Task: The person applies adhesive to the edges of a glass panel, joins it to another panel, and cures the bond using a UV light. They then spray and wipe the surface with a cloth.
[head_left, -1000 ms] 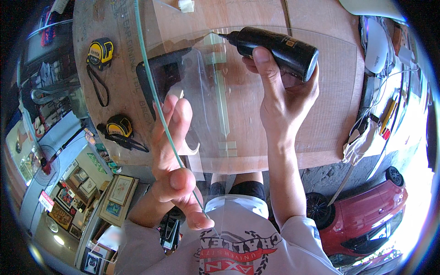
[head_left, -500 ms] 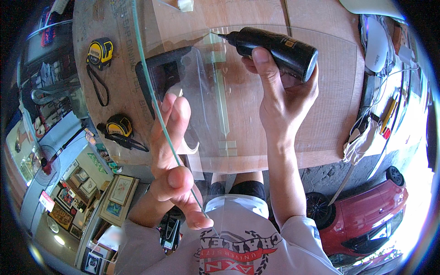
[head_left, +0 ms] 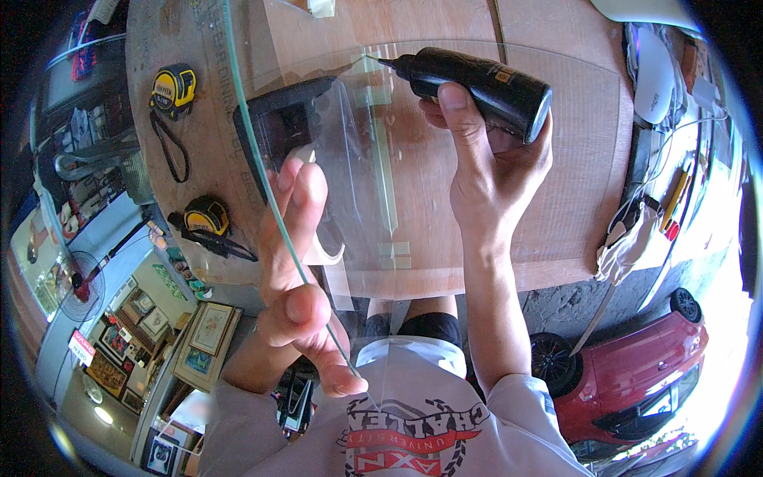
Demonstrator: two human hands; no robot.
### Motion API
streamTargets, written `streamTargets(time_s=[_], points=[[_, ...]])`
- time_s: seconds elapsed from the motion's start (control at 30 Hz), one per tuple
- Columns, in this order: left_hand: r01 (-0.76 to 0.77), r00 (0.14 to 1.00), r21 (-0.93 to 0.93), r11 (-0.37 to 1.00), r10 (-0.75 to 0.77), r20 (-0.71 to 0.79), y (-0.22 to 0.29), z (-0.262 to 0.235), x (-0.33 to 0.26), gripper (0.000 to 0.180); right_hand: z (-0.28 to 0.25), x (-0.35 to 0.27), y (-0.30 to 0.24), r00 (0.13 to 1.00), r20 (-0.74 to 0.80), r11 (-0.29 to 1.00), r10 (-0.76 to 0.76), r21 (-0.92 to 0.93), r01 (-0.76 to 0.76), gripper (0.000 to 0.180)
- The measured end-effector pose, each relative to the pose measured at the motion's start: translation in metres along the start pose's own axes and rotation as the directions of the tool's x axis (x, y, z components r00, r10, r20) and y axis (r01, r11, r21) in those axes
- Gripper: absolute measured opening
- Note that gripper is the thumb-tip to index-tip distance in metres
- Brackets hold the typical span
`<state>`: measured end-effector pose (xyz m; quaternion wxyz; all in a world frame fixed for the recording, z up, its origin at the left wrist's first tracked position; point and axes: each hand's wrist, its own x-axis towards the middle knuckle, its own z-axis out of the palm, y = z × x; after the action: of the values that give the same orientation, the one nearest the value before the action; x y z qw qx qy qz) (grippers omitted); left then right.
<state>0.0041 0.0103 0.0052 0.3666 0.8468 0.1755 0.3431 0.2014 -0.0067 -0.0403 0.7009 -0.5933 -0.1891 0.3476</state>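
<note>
My left hand [head_left: 280, 266] is closed on the edge of a standing clear glass pane [head_left: 263, 163], fingers and thumb on either side of its greenish rim. My right hand [head_left: 489, 179] grips a black squeeze bottle [head_left: 481, 83], which lies nearly level with its thin needle tip pointing left. That tip is at the far end of the line where the standing pane meets a flat glass pane [head_left: 564, 151] on the table. Pale tape strips [head_left: 393, 248] cross this line. Through the standing pane, a dark flat object [head_left: 274, 131] shows, its kind unclear.
On the wooden table [head_left: 214, 48], two yellow-and-black tape measures [head_left: 173, 89] [head_left: 207, 216] lie at the left. Cables, a white device [head_left: 653, 91] and a cloth pouch [head_left: 628, 246] crowd the right side. Framed pictures [head_left: 208, 338] stand lower left; a red car [head_left: 628, 374] is lower right.
My left hand and the standing pane's edge have shifted slightly to the left. The right hand and the squeeze bottle have stayed almost still.
</note>
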Motion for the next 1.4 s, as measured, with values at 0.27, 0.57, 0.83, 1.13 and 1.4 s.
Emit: streamTargets(time_s=[0.27, 0.57, 0.83, 1.13, 1.4], points=[[0.000, 1.000, -0.023, 1.000, 0.000, -0.012, -0.002, 0.002, 0.001, 0.100, -0.002, -0.003, 0.000, 1.000, 0.013, 1.000, -0.007, 0.016, 0.007, 0.043], [0.010, 0.999, -0.027, 1.000, -0.010, -0.033, -0.001, 0.004, -0.001, 0.099, -0.004, -0.006, -0.002, 1.000, 0.009, 1.000, 0.012, -0.016, -0.012, 0.043], [0.015, 0.999, -0.047, 0.999, -0.017, -0.037, -0.002, 0.003, -0.004, 0.100, -0.007, -0.009, 0.002, 1.000, 0.017, 1.000, -0.013, -0.016, 0.013, 0.044], [0.007, 0.997, -0.053, 0.999, -0.011, -0.074, -0.003, 0.006, -0.004, 0.101, -0.008, -0.013, 0.001, 1.000, 0.007, 1.000, 0.011, 0.016, -0.011, 0.044], [0.067, 0.960, -0.094, 0.993, -0.090, -0.264, 0.001, 0.019, -0.003, 0.085, -0.008, -0.018, 0.000, 0.999, -0.019, 0.997, 0.047, 0.059, -0.045, 0.043]])
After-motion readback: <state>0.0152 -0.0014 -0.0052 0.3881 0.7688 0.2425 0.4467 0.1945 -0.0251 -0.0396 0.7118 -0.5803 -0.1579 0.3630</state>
